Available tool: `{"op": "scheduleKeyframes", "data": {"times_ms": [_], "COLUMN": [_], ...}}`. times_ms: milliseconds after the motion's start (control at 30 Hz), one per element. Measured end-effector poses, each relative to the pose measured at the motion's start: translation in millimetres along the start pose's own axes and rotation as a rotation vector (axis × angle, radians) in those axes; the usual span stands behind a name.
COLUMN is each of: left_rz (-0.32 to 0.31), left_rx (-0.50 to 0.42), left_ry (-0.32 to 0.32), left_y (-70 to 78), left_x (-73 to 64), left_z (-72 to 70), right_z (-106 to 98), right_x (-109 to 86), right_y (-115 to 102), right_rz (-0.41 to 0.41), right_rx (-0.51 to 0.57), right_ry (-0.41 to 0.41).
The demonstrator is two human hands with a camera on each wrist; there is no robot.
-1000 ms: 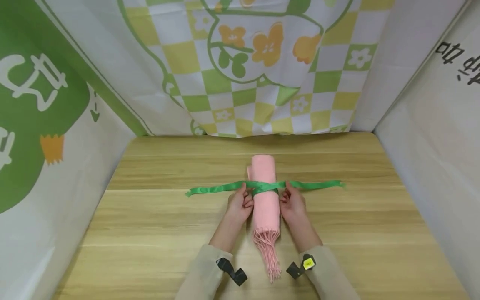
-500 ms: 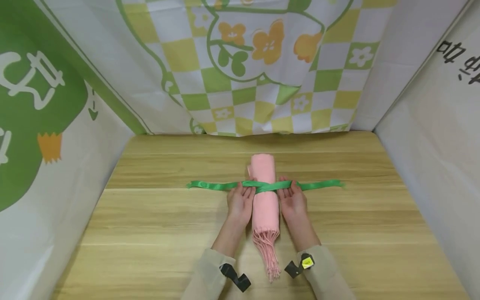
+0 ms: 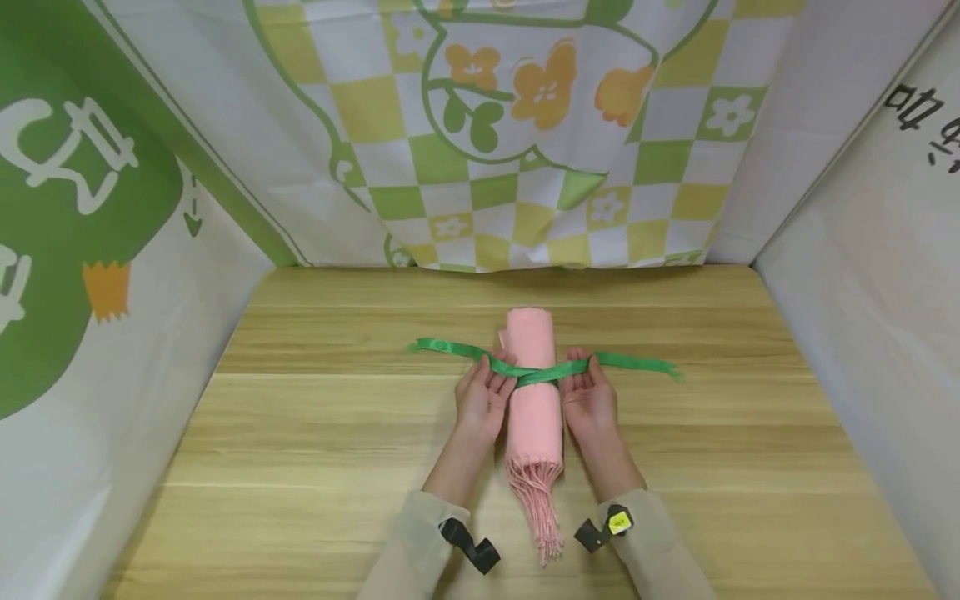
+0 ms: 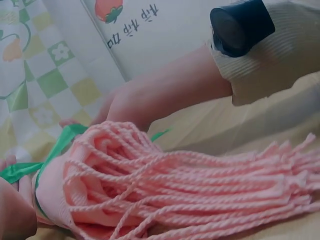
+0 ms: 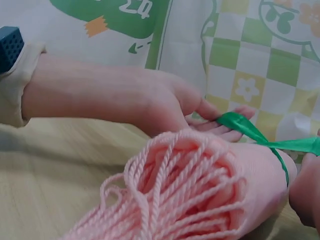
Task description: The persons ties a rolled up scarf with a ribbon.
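Nearest, two pale sleeves, the left (image 3: 412, 537) and the right (image 3: 652, 533), each with a dark strapped device at the cuff; yellow tag on the right one. Between them, fringe (image 3: 536, 508) of twisted cords trails toward the near side from a pink fabric roll (image 3: 534, 425), which lies lengthwise near-to-far, mid-table. Left hand (image 3: 480, 402) just left of the roll, thumb and fingers pinching a green ribbon (image 3: 542, 375); right hand (image 3: 591, 404) just right of it, pinching the ribbon likewise. Ribbon circles the roll, crosses on top; frayed tails run outward past both hands, the left tail tip lying farther than the right. Wood-grain table (image 3: 337, 467) beneath. Beyond its far edge, a green, yellow and white checked cloth (image 3: 510, 192) with orange flowers.
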State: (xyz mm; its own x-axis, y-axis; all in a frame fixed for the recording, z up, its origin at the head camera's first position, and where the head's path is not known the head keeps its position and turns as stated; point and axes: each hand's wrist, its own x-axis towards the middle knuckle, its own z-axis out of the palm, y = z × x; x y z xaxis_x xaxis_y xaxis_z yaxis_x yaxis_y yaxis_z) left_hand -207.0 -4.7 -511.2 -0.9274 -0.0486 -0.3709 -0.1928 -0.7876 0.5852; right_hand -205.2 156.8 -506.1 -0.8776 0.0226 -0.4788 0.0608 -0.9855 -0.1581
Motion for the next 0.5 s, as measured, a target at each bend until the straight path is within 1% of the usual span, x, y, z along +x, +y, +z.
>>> {"op": "scheduleKeyframes", "data": {"times_ms": [67, 133, 300, 367, 500], "left_rz": [0.003, 0.010, 0.034, 0.040, 0.035], "left_rx": [0.015, 0.007, -0.076, -0.107, -0.144], "left_ry": [-0.005, -0.021, -0.087, -0.109, -0.118], "left_y": [0.9, 2.1, 5.5, 6.2, 6.0], "left_x": [2.4, 4.9, 8.6, 9.2, 10.0], "left_z": [0.0, 0.5, 3.5, 4.3, 4.5], "right_z": [-0.3, -0.7, 0.2, 0.6, 2.5], "right_x": [0.1, 0.2, 1.5, 2.6, 5.0], "right_y": [-1.1, -2.0, -2.9, -3.1, -3.7], "right_rz": [-0.002, 0.002, -0.003, -0.011, -0.029], "right_rx": [-0.008, -0.022, -0.052, -0.046, -0.025], "right_ry": [-0.013, -0.030, -0.064, -0.070, -0.052]}}
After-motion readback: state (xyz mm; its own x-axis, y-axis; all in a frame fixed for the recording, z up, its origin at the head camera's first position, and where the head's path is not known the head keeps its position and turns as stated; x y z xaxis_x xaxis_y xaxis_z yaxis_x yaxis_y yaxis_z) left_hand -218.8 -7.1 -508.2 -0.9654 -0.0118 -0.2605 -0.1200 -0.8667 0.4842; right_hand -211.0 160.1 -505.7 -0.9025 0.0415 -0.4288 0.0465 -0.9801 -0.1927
